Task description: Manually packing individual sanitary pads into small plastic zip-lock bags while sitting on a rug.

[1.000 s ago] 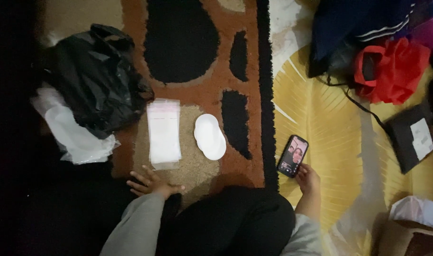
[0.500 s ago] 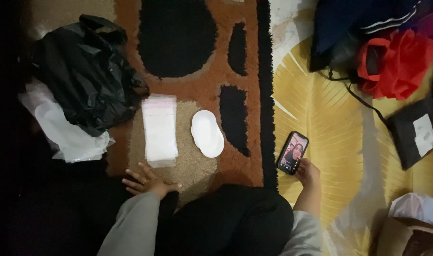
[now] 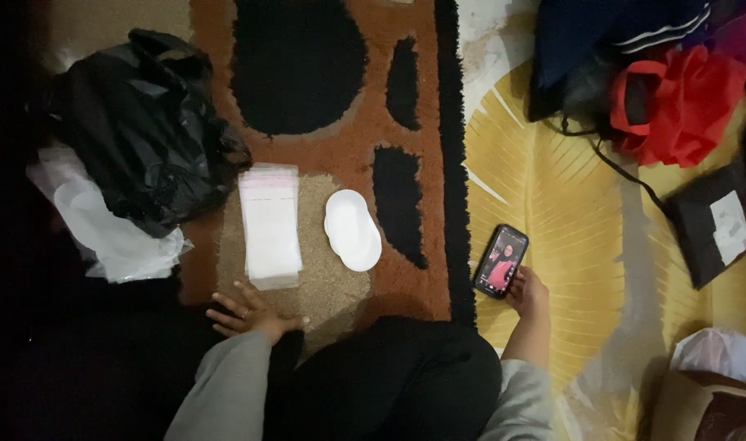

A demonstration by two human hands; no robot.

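Little has shifted: left hand (image 3: 246,313) stays flat on the rug (image 3: 348,155), fingers spread, clear bags (image 3: 269,224) just beyond them; right hand (image 3: 526,296) keeps its fingers gripping the phone (image 3: 500,261), white pads (image 3: 353,229) between.

Grey long sleeves reach both wrists — a ring on the left hand (image 3: 246,313) — above dark trousers.

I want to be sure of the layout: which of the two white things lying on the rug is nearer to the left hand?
The rectangular stack of clear plastic bags; its lower edge almost meets the left hand. The round white pads lie farther right.
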